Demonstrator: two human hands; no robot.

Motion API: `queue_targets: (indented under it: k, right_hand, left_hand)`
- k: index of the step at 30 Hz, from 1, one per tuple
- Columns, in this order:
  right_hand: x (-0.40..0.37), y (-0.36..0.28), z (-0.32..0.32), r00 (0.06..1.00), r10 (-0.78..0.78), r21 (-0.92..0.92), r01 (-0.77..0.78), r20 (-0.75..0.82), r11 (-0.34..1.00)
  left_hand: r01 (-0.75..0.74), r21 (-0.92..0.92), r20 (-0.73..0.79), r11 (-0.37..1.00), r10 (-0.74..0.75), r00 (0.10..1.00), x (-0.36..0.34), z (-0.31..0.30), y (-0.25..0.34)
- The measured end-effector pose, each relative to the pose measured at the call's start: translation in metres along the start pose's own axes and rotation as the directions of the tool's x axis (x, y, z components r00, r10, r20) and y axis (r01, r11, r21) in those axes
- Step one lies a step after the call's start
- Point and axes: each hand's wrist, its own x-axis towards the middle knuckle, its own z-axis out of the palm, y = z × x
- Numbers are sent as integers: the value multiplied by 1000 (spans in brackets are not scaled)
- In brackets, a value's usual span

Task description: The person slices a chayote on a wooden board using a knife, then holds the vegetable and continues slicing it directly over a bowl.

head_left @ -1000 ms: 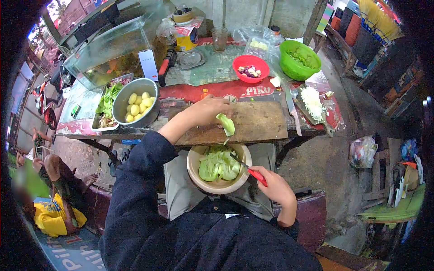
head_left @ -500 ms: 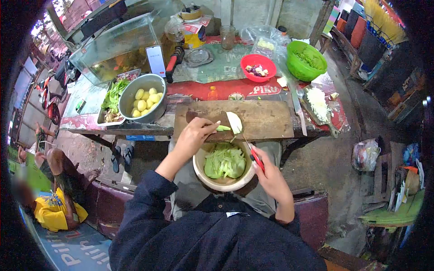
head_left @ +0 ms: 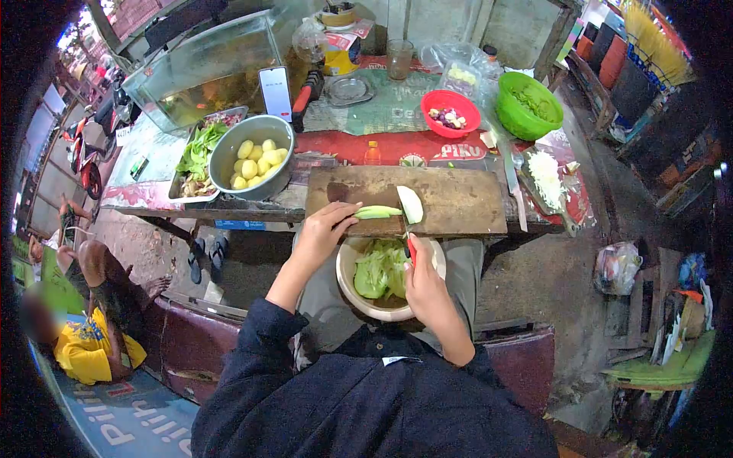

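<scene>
My left hand [head_left: 326, 229] pinches the left end of a pale green vegetable wedge [head_left: 378, 212], which lies on the wooden cutting board [head_left: 466, 200]. In my right hand [head_left: 429, 294] is a red-handled knife [head_left: 412, 248], its blade upright at the wedge's right end. A white-faced cut vegetable piece [head_left: 410, 204] sits on the board just right of the blade. Below the board's near edge, a cream bowl [head_left: 347, 286] in my lap holds thin pale green slices [head_left: 374, 276].
Behind the board are a metal pot [head_left: 221, 164] of peeled potatoes, a propped phone [head_left: 275, 93], a red bowl [head_left: 471, 108] and a green basket [head_left: 504, 107]. Another knife [head_left: 513, 183] lies right, beside white shreds [head_left: 544, 177]. A person in yellow [head_left: 92, 355] sits at left.
My right hand has brought the knife up and left onto the board against the wedge. The wedge now lies further out from my left fingers. The view has shifted slightly.
</scene>
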Motion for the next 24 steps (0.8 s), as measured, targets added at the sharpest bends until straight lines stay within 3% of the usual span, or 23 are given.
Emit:
queue_targets:
  k: [6, 12, 16, 18, 20, 22, 24]
  right_hand:
    - [11, -15, 3, 989, 119, -10, -118, 87, 993]
    - [7, -10, 6, 998, 30, -50, -28, 48, 998]
    - [9, -17, 5, 998, 31, -45, -29, 46, 999]
    - [12, -24, -2, 978, 151, -77, -141, 142, 987]
    - [14, -22, -3, 974, 164, -79, -154, 155, 985]
    - [13, -15, -2, 970, 178, -81, -167, 164, 983]
    - [11, -2, 1, 997, 9, -55, -5, 70, 998]
  left_hand:
    - [-18, -84, 20, 996, 19, 1000, -2, 5, -5]
    - [-53, 29, -90, 998, 55, 994, -1, 17, -2]
    - [28, -34, -72, 999, -31, 997, 0, 16, -3]
    - [81, -65, -39, 995, -84, 996, 2, 12, -1]
    - [189, -151, 22, 970, -188, 982, 4, 9, 2]
    - [100, -90, -4, 991, -101, 995, 4, 13, -7]
    - [11, -28, -23, 1000, -11, 1000, 5, 15, -8]
